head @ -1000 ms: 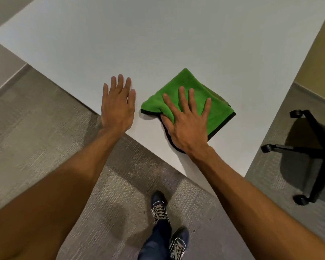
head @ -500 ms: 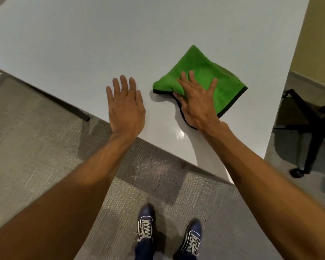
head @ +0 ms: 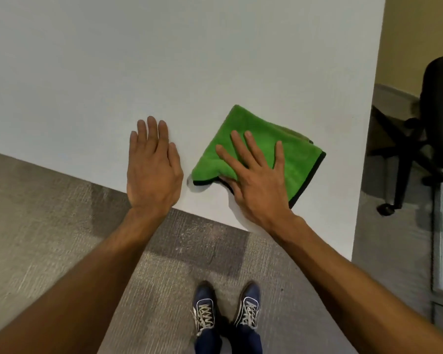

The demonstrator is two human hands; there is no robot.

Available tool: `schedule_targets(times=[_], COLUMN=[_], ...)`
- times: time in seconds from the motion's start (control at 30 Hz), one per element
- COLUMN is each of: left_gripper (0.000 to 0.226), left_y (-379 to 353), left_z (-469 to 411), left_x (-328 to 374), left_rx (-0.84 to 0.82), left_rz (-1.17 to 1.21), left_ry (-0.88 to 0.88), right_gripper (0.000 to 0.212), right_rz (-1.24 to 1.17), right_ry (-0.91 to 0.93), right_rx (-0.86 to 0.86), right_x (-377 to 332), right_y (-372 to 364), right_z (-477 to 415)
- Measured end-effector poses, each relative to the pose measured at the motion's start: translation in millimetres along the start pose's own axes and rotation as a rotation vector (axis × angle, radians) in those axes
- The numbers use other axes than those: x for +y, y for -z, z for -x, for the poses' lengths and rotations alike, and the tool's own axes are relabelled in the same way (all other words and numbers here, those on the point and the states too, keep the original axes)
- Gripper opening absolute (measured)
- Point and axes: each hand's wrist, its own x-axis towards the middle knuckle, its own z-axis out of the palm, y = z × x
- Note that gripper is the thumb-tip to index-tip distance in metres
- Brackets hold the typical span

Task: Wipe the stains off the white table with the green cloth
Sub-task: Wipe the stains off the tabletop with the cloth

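A folded green cloth [head: 266,139] with a dark edge lies on the white table [head: 164,60] near its front right corner. My right hand [head: 256,180] presses flat on the cloth's near half, fingers spread, thumb at the cloth's left edge. My left hand [head: 152,167] rests flat on the bare table just left of the cloth, fingers together, holding nothing. I cannot make out any stains on the table surface.
The table's front edge runs diagonally under both wrists, and its right edge drops off past the cloth. A black office chair [head: 425,129] stands on the grey carpet to the right. My two shoes [head: 225,310] are below on the carpet.
The view has swung, so the table edge sits differently in the frame. My right hand and the cloth have slid back toward the front edge, with fingers spread wider. The left hand stays planted.
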Motion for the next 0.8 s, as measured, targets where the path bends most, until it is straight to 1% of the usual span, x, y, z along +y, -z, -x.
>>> schedule_targets(times=[0.1, 0.17, 0.2, 0.27, 0.33, 0.43, 0.53, 0.6, 0.7, 0.73, 0.8], left_gripper=[0.053, 0.054, 0.054, 0.053, 0.053, 0.052, 0.052, 0.052, 0.051, 0.051, 0.051], left_y=[-1, -2, -1, 1, 3, 5, 6, 6, 6, 6, 6], left_z=[0, 1, 2, 2, 2, 1, 1, 1, 3, 3, 3], left_x=[0, 0, 0, 1, 1, 2, 2, 2, 2, 2, 3], left_rx=[0.018, 0.021, 0.021, 0.019, 0.013, -0.003, -0.008, -0.012, 0.001, 0.006, 0.000], left_rz=[-0.001, -0.004, -0.001, 0.001, -0.003, 0.004, 0.003, 0.003, 0.008, 0.007, 0.007], left_ry=[-0.012, -0.012, -0.009, -0.005, -0.003, -0.007, -0.011, -0.008, 0.001, 0.002, 0.002], right_gripper=[0.054, 0.052, 0.051, 0.050, 0.051, 0.057, 0.062, 0.059, 0.055, 0.055, 0.056], right_rz=[-0.040, -0.057, -0.060, -0.071, -0.114, -0.199, -0.152, -0.136, -0.106, -0.106, -0.103], right_ry=[-0.201, -0.269, -0.273, -0.211, -0.079, 0.110, 0.246, 0.283, 0.316, 0.289, 0.163], right_rx=[0.026, 0.005, -0.012, -0.051, -0.078, -0.079, -0.042, -0.019, -0.003, -0.001, 0.005], right_x=[13, 23, 26, 27, 21, 0, -23, -22, -10, -5, 8], right_y=[-3, 0, 0, 2, 9, 14, 9, 5, 5, 5, 2], right_z=[-71, -111, -122, -121, -95, -23, 42, 51, 20, 3, -37])
